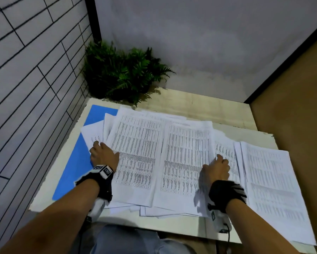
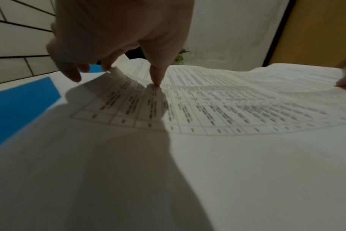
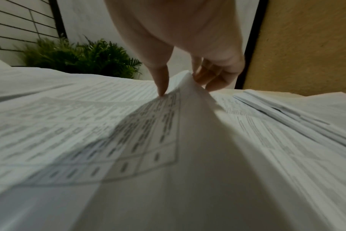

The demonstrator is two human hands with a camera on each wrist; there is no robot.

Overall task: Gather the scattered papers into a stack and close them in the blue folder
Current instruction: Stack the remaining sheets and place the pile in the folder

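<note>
— So, the papers (image 1: 154,153)?
— Thin, limp, slippery; spread between both hands, over the blue folder (image 1: 75,158).
— Grip?
— Left hand (image 1: 102,153) and right hand (image 1: 217,168) each pinch a lifted sheet edge; squeeze edges inward.

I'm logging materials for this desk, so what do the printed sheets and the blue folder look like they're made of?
Printed sheets: thin matte white paper; an edge bends up softly where the right hand pinches it.
Blue folder: smooth, evenly coloured and flat, probably plastic or coated card; the pictures cannot settle which.

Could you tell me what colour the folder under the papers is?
Bright blue folder, clearest in the head view.
</note>
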